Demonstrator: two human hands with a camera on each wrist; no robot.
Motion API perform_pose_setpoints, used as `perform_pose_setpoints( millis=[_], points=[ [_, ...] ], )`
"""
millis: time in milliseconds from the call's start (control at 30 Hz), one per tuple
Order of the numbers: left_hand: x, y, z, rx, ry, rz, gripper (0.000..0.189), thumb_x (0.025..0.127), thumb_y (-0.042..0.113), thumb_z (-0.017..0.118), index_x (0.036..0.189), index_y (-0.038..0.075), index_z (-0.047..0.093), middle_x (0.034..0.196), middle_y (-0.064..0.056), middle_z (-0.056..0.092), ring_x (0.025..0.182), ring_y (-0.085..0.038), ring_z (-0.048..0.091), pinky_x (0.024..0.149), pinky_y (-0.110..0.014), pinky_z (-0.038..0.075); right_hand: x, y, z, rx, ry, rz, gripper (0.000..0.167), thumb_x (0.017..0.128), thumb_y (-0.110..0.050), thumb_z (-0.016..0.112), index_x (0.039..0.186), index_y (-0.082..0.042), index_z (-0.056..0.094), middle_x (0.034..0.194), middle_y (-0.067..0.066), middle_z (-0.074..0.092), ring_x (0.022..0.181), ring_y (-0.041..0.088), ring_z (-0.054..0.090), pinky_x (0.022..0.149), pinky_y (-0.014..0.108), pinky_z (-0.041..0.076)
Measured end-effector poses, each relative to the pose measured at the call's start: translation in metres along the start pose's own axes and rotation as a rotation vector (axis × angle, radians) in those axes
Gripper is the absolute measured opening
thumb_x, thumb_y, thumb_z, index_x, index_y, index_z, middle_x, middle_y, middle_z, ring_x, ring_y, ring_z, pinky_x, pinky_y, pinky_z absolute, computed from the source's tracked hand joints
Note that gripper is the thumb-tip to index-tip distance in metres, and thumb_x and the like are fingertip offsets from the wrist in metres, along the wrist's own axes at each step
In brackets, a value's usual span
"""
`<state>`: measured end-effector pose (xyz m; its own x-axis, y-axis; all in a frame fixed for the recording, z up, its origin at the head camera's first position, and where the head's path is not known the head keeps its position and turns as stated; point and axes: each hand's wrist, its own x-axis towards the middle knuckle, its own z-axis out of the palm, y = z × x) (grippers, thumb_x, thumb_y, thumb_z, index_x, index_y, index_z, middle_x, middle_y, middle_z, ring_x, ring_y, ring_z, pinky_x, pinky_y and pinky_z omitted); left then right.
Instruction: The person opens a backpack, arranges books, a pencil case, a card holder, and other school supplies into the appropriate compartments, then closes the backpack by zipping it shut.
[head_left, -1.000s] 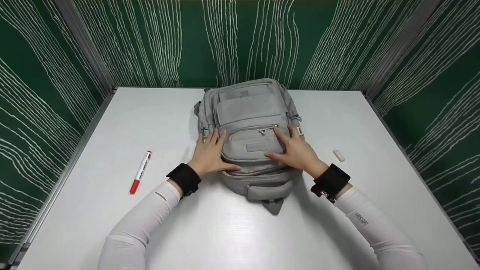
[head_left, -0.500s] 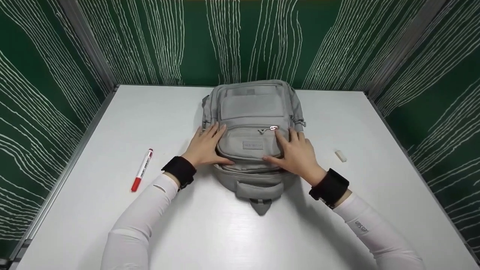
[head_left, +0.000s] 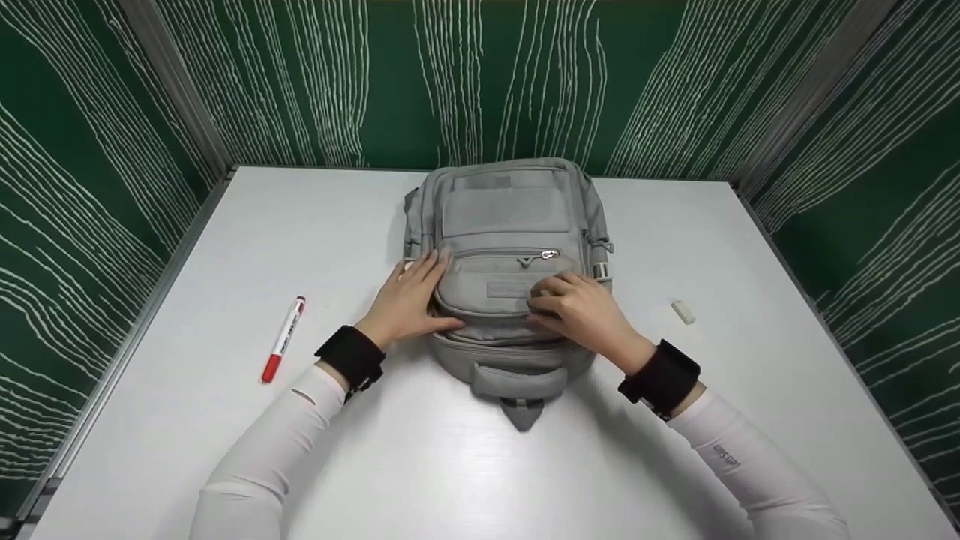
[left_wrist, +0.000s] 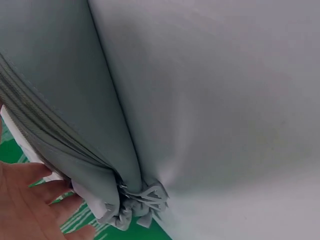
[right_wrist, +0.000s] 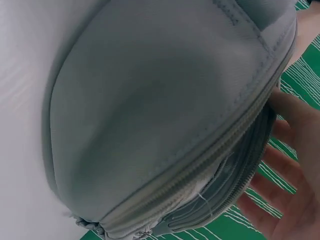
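Observation:
A grey backpack lies on its back, its carry handle towards me. My left hand rests on its left side, fingers spread and thumb near the lip of the front pocket. In the left wrist view, the left fingertips touch the bag beside a zipper seam. My right hand has curled fingers and pinches the front pocket's right edge. An unzipped gap shows in the right wrist view, the thumb tucked at its edge and the fingers along the outer side.
To the left lies a red and white marker, red cap nearest me. A small white eraser sits at the right. The white table is bounded by green walls with white lines at the back and sides.
The backpack was straightened on the table, its handle end swinging left. My right fingers then left the zipper pull area, moved towards me and curled at the pocket edge. The left hand stays at the side.

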<state>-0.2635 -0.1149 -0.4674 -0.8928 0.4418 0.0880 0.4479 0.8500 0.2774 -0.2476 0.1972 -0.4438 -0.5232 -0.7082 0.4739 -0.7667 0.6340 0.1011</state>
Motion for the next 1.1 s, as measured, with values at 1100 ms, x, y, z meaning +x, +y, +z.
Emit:
perform_pose_setpoints(
  millis=[1100],
  points=[
    [-0.128, -0.059, -0.019, 0.149, 0.191, -0.304, 0.076, 0.079, 0.012, 0.088, 0.139, -0.016, 0.052, 0.139, -0.035, 0.057, 0.127, -0.051, 0.059, 0.101, -0.056, 0.055, 0.042, 0.010, -0.041, 0.171, 0.165, 0.209, 0.013, 0.095, -0.015, 0.073, 0.099, -0.005, 0.080, 0.090, 0.011, 0.072, 0.079, 0.027, 0.070, 0.069, 0.041, 0.059]
  ],
)
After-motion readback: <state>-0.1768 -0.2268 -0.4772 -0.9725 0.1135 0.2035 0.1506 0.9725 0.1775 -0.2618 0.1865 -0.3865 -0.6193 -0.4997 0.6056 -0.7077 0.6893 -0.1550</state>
